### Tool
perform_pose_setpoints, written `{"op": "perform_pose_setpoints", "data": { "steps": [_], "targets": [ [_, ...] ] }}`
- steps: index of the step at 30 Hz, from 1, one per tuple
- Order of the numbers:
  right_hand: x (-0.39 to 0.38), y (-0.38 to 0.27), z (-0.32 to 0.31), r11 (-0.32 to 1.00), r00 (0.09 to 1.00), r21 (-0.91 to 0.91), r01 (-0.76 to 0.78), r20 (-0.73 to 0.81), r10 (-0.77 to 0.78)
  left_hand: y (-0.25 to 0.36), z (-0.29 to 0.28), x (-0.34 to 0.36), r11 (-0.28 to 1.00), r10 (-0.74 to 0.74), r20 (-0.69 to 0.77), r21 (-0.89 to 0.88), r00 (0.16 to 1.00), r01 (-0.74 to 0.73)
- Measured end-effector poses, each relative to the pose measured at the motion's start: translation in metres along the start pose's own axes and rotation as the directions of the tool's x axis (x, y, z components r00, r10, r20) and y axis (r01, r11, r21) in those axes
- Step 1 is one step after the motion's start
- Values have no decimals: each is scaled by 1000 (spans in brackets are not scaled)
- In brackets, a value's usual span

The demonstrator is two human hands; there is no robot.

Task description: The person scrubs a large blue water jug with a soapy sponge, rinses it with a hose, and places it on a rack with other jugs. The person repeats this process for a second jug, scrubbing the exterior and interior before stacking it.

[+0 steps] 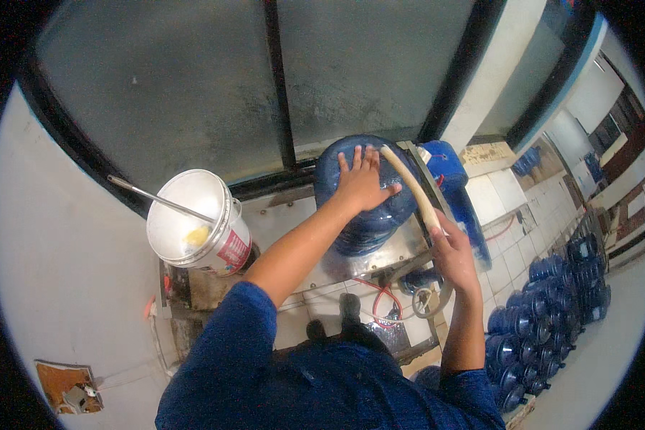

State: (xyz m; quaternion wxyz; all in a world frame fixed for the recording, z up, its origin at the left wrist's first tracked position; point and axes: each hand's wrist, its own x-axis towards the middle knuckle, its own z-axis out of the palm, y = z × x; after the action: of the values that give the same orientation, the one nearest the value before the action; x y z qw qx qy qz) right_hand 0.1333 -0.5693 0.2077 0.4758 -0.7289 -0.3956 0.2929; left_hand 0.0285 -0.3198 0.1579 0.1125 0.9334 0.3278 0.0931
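A large blue plastic water bottle (358, 233) stands on a steel work surface (290, 229) below the window. My left hand (362, 183) lies on its top, fingers spread. My right hand (448, 247) grips a thick cream-coloured hose (408, 183), whose end reaches over the bottle's top beside my left fingers; whether it touches the bottle I cannot tell. The hose curls down into a loop below my right hand. Left of the bottle is a white bucket (226, 247) with a metal rod (150, 197) and something yellow on its top.
A frosted window (158, 86) backs the surface. Blue containers (444, 161) stand right of the bottle. Red tubing (380, 287) hangs below the surface edge. Several rows of blue bottles (537, 322) stand on the tiled floor at right. A brown board (61, 376) lies at lower left.
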Motion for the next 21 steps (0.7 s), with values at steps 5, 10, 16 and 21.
{"op": "perform_pose_setpoints", "data": {
  "steps": [5,10,16,21],
  "targets": [
    [-60,-25,-14,983,978,121,-136,177,113,-4,5,24,982,186,5,33,983,-186],
    [-104,36,-60,947,981,263,-183,118,157,7,19,-31,870,493,-13,-15,870,-493],
    [-95,78,-111,943,975,268,-199,147,164,3,19,-89,944,316,-234,170,920,-281],
    [-64,98,-141,941,975,298,-161,193,105,31,58,-76,907,-273,-630,-420,727,-23]
  ]
}}
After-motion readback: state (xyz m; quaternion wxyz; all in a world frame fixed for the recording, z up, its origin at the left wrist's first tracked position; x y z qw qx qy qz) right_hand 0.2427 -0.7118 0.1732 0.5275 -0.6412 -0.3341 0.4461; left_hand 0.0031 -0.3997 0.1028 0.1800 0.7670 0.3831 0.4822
